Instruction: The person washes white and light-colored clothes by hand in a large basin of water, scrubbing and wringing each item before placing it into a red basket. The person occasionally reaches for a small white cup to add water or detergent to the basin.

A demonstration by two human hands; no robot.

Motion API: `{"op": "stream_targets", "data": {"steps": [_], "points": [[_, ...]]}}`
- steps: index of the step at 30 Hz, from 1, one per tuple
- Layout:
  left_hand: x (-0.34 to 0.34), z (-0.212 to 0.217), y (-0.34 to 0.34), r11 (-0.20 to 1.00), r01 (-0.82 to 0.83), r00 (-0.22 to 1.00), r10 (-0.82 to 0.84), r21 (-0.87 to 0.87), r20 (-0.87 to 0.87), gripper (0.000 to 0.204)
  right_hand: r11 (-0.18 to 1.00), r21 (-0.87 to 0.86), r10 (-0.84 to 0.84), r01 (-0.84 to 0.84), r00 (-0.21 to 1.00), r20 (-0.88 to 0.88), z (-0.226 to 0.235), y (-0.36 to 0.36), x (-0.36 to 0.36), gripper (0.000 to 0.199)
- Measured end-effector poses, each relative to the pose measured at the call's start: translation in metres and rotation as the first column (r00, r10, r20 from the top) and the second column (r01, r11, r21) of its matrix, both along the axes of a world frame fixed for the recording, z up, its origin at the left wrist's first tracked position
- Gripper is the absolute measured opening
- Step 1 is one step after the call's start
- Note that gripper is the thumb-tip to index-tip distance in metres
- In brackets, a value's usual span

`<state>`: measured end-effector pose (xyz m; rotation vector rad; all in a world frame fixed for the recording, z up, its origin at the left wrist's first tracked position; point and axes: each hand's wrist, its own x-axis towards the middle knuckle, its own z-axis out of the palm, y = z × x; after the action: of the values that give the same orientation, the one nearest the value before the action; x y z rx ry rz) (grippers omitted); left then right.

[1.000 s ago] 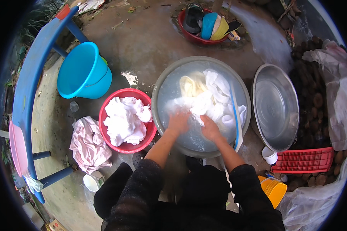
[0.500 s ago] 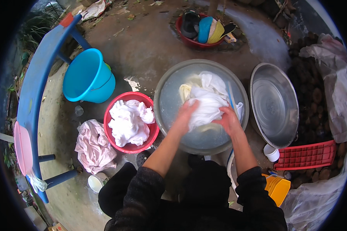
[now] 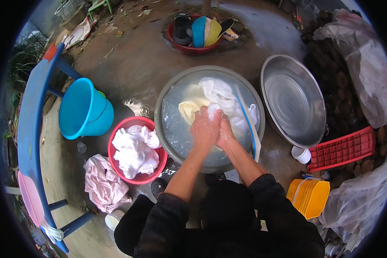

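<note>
Over a wide grey basin [image 3: 160, 116] of cloudy water, my left hand [image 3: 205, 128] and my right hand [image 3: 224, 130] are pressed together. A wad of white cloth [image 3: 214, 110] bulges out above their closed fingers; how the fingers lie around it is partly hidden. More white cloth [image 3: 219, 91] floats just beyond, with a pale yellow cloth [image 3: 188, 111] to its left. A long white strip with a blue edge [image 3: 247, 118] slants across the basin's right side, close to my right wrist.
Left of the basin stand a red tub [image 3: 163, 161] of white laundry, a pink cloth heap [image 3: 104, 182] and a blue bucket [image 3: 85, 109]. A metal basin [image 3: 294, 103], red plastic rack [image 3: 342, 148] and yellow container [image 3: 307, 198] lie right. A red bowl [image 3: 193, 49] of footwear sits beyond.
My hands have come together from opposite sides of the white cloth, squeezing a smaller wad. The blue-edged strip now sticks out farther toward me. My view has shifted somewhat.
</note>
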<state>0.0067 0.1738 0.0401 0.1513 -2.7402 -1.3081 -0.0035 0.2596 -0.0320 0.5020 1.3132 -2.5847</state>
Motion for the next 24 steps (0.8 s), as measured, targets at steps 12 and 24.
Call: {"op": "stream_targets", "data": {"steps": [12, 24], "points": [[-0.008, -0.004, -0.161, 0.841, -0.194, 0.767, -0.191, 0.505, 0.613, 0.043, 0.573, 0.753, 0.576, -0.323, 0.812, -0.091, 0.017, 0.023, -0.029, 0.035], [0.040, -0.052, -0.244, 0.800, 0.369, 0.922, -0.253, -0.472, 0.292, 0.060, 0.010, 0.966, 0.655, -0.260, 0.731, 0.190, 0.000, -0.008, -0.021, 0.039]]}}
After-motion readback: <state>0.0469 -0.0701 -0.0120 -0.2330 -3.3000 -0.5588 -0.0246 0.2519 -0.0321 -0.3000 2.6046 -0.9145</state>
